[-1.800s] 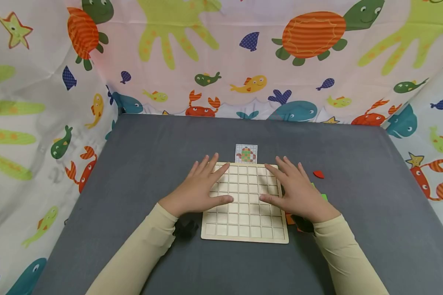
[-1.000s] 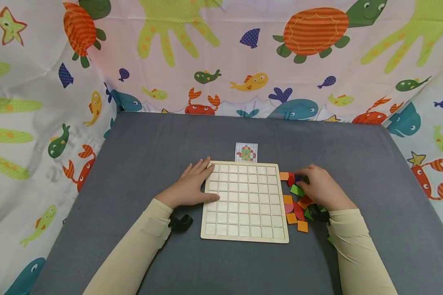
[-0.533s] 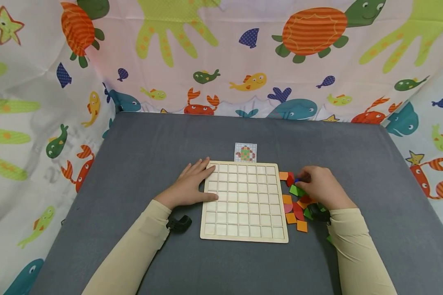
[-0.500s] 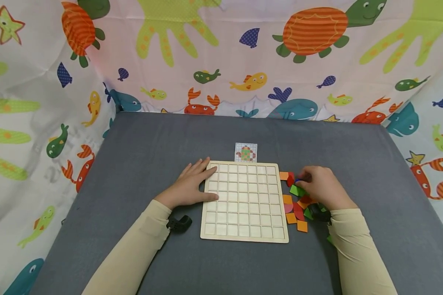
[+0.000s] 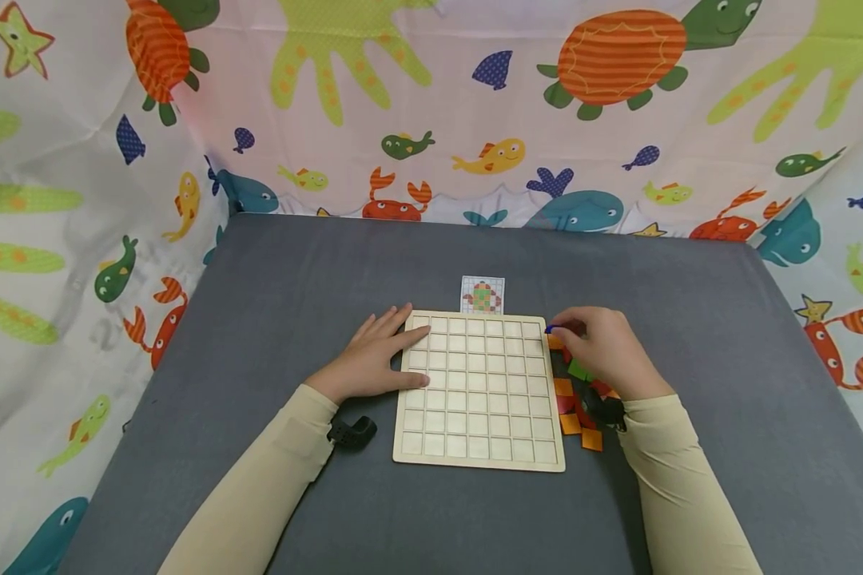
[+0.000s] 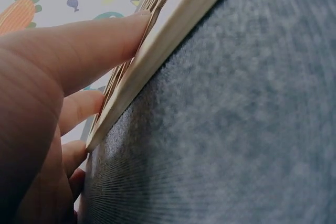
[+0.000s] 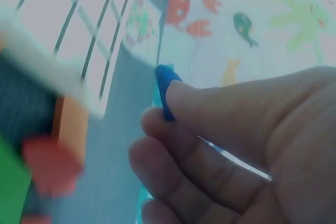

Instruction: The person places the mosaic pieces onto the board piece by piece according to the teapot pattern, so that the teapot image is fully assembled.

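A pale wooden grid board [image 5: 478,391] lies on the grey table, its square cells bare. My left hand [image 5: 370,359] rests on its left edge, fingers spread, with the thumb [image 6: 121,35] lying over the rim in the left wrist view. Between thumb and forefinger, my right hand [image 5: 607,347] pinches a small blue tile [image 7: 165,87] near the board's top right corner. Under and beside that hand lies a pile of coloured tiles, among them an orange tile [image 5: 592,439], a green tile [image 5: 578,370] and a red tile [image 7: 52,166]; the hand and wrist hide part of the pile.
A small card [image 5: 483,295] with a gridded turtle picture lies against the board's far edge. A printed sea-animal cloth [image 5: 431,104] hangs behind and at both sides of the grey table [image 5: 316,279]. A black wrist device [image 5: 354,432] sits beside each hand.
My right hand left the board's right side for the pile, took the blue tile and carried it up and left toward the top right corner. My left hand shifted slightly to the board's left edge.
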A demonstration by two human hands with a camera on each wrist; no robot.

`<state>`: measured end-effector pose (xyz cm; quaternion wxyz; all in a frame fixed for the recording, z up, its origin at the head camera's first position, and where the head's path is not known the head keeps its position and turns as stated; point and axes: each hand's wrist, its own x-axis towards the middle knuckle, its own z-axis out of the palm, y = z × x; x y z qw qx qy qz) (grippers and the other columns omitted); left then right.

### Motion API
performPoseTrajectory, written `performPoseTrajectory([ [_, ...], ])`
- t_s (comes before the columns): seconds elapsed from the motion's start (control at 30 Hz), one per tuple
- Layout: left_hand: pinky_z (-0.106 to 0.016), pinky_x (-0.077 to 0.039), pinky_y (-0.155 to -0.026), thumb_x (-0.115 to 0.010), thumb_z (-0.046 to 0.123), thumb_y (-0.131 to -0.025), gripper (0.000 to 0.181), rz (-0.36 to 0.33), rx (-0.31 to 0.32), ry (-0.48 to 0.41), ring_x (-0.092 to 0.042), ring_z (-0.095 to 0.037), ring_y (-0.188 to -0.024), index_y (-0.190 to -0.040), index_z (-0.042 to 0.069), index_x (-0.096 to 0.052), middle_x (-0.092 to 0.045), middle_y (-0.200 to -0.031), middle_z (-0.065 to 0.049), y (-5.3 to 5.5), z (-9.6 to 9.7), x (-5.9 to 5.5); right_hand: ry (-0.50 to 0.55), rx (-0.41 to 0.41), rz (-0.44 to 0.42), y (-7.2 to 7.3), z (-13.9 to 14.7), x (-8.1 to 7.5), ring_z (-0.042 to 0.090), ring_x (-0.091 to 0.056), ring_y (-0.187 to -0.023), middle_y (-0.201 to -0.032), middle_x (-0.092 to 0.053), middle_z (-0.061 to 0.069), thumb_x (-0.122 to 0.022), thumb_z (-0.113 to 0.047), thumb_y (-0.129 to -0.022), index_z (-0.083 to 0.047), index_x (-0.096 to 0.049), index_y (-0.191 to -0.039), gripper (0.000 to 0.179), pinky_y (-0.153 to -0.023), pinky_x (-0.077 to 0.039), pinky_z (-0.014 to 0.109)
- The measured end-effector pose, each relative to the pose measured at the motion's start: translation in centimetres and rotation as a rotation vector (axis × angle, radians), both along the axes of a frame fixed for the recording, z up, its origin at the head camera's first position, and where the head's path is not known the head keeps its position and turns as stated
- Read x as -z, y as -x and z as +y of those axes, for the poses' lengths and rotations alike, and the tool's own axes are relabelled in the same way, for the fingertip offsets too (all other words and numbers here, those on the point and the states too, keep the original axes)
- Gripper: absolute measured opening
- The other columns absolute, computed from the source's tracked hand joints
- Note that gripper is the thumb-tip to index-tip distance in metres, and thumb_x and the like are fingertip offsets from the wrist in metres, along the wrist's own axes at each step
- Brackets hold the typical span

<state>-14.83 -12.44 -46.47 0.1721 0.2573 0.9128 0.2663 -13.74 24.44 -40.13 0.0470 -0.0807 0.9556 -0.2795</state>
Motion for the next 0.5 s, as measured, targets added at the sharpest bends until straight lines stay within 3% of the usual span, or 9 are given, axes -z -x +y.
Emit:
performPoseTrajectory([
  [0.2,-0.055,0.003,-0.13,-0.068,0.063,-0.096,0.084,0.015,0.011,0.012,0.0,-0.03,-0.164,-0.166,0.029,-0.036,-0.005,-0.177,-0.007,-0.1,-0.1,-0.1,0.021,-0.066,-0.027,1.3,-2.9,0.5,0.024,-0.065,-0.082,-0.094,-0.076,0.008,-0.072,-0.017,-0.101,-0.006,-0.079,-0.108,0.015,-0.07,-0.055,0.038],
  [0.5,-0.054,0.004,-0.13,-0.067,0.062,-0.097,0.084,0.015,0.011,0.043,0.001,-0.029,-0.164,-0.167,0.031,-0.033,-0.002,-0.178,-0.007,-0.1,0.1,-0.3,0.096,-0.144,-0.07,3.0,-6.6,1.9,0.02,-0.065,-0.08,-0.093,-0.074,0.004,-0.072,-0.018,-0.101,-0.011,-0.08,-0.1,0.011,-0.069,-0.054,0.036],
])
